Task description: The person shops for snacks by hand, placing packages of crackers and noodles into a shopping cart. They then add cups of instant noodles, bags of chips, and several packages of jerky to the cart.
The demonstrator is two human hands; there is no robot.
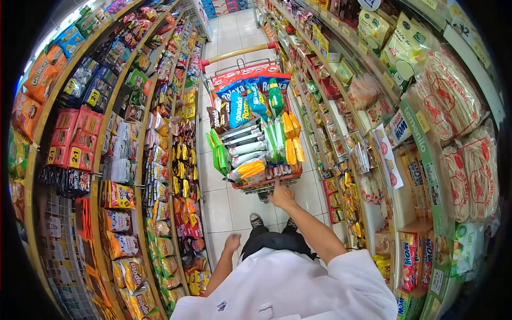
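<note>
My right hand (282, 195) reaches forward to the near end of a shopping cart (261, 185), its fingers closed on the rim. Packed inside the cart are bagged snacks. Blue Garuda Rosta bags (239, 108) stand toward the far end beside a brown Garuda bag (220, 114). Green packets (217, 151) lean at the left side, and orange packets (292, 137) line the right. White-edged packs (248, 147) lie stacked in the middle. My left hand (232, 243) hangs low at my left side, apart from the cart; its fingers are too small and blurred to read.
Shelves of packaged snacks (121, 197) rise close on my left. On the right, shelves hold bags of noodles (469, 176) and Wow packs (408, 256). A white tiled floor (217, 207) runs along the narrow aisle. The cart's push handle (240, 55) is at its far end.
</note>
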